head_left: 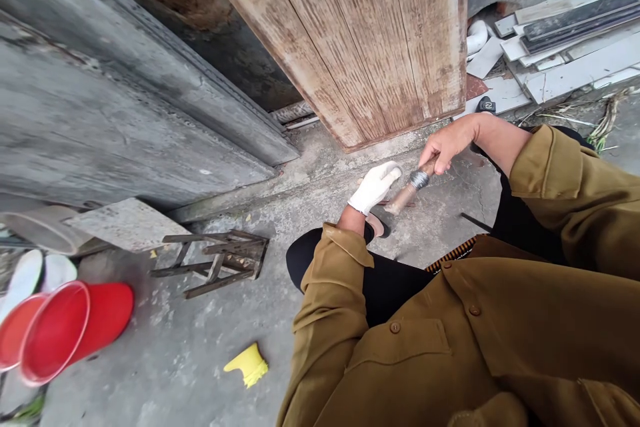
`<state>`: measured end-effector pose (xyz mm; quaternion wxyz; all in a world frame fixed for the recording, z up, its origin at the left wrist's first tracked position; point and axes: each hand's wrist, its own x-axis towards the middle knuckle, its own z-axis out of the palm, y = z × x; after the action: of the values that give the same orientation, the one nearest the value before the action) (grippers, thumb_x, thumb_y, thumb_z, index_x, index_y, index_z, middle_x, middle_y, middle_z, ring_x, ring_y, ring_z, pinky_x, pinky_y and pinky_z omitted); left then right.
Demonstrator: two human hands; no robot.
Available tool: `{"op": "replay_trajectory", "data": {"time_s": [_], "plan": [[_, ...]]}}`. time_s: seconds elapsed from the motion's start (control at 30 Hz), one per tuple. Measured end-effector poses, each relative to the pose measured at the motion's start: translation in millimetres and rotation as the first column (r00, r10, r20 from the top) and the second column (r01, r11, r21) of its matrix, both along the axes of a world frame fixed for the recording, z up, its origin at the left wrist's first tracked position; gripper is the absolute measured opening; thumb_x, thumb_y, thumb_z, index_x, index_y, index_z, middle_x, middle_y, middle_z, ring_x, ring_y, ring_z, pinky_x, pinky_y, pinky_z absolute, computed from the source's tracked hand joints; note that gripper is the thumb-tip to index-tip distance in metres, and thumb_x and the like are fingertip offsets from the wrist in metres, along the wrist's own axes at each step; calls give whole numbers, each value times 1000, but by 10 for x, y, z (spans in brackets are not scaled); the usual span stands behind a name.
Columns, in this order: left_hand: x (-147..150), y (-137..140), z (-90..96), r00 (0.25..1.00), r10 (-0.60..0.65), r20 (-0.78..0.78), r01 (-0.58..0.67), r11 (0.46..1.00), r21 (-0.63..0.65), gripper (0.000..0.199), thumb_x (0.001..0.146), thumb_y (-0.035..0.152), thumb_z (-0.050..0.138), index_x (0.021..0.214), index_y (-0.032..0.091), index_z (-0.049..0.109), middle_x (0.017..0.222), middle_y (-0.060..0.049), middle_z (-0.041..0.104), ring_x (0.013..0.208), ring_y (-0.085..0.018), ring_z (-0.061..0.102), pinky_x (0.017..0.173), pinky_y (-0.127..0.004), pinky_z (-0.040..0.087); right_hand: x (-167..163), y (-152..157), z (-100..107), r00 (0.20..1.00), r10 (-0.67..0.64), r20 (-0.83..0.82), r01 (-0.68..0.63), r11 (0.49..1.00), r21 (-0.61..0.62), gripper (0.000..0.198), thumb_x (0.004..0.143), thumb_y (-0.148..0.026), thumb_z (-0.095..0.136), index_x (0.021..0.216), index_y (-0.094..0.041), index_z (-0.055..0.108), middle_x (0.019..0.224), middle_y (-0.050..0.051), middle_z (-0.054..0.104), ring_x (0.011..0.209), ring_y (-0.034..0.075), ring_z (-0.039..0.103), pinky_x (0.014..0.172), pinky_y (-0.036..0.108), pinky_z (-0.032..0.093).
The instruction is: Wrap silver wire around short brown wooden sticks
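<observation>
Your right hand (441, 150) has its grip closed on a stick (406, 196) bound with wire (419, 179), just in front of the wooden door (380, 40). Hold it firmly above the binding, minding loose wire ends. Your gloved left hand (374, 188) is beside it, fingers curled; I can't tell whether it grips anything. Well left of the door, red buckets (107, 313) lie tipped, showing no contents.

The grey concrete floor (175, 353) has two red buckets (107, 310) at its left edge, a wooden frame (216, 268) near its wall edge, a yellow scrap (249, 365) farther from the wall, and, toward its right end, stacked boards (570, 80) beside dry stalks (607, 119).
</observation>
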<state>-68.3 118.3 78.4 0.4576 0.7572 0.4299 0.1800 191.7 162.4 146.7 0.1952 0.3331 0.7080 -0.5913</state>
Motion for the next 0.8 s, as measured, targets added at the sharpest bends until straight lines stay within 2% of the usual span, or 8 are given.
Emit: {"op": "replay_trajectory", "data": {"time_s": [0.2,0.33,0.43,0.53,0.63,0.7,0.77,0.8], "plan": [[52,23,-160,990,62,129,-35,979,-201,41,91,56,57,88,14,62,76,-5,64,68,-15,57,65,-28,47,120,86,11,980,-69,-184,90,990,105,41,78,-54,74,97,-18,73,77,-1,63,69,11,54,69,26,44],[108,-65,-164,988,25,150,19,958,-287,47,95,59,52,88,14,62,66,-4,59,55,-11,47,56,-27,43,114,59,-1,909,-255,-331,310,943,123,41,80,-58,70,88,-18,69,79,1,63,67,11,52,67,26,44],[146,-98,-134,986,-8,169,57,955,-290,48,94,61,51,90,14,63,65,-2,57,53,-9,44,55,-26,40,46,61,-26,825,-425,-372,506,849,153,38,83,-55,68,94,-19,69,82,3,65,67,12,53,67,27,45],[168,-108,-129,982,-94,164,141,942,-304,50,91,62,53,88,14,65,59,1,51,51,-9,42,52,-24,35,0,114,-54,771,-559,-305,637,688,349,34,89,-47,61,104,-18,69,86,6,67,71,15,56,68,29,46],[151,-110,-110,985,-157,70,169,959,-226,48,91,60,51,85,15,66,58,1,51,52,-11,45,54,-25,36,24,163,-87,837,-543,-70,451,611,651,31,91,-40,59,108,-17,71,90,7,68,79,19,60,70,30,43],[110,-96,-67,994,-107,4,107,985,-137,43,92,55,50,86,16,67,65,-2,58,58,-13,50,60,-28,41,49,152,-127,898,-405,170,199,720,664,27,88,-37,64,104,-17,73,87,7,68,79,19,60,70,30,42],[52,-66,-10,999,-45,-26,43,996,-73,37,93,50,51,87,17,68,73,-5,64,67,-16,54,68,-30,44,52,103,-168,937,-150,315,11,915,403,25,86,-34,68,101,-16,75,79,4,67,72,15,58,69,28,42],[24,-47,16,999,-28,-36,26,998,-53,35,93,48,51,88,17,68,76,-6,66,71,-17,56,71,-31,45,43,73,-179,954,-18,300,-49,975,215,26,84,-34,70,102,-15,75,76,2,66,69,13,57,69,27,42]]}}
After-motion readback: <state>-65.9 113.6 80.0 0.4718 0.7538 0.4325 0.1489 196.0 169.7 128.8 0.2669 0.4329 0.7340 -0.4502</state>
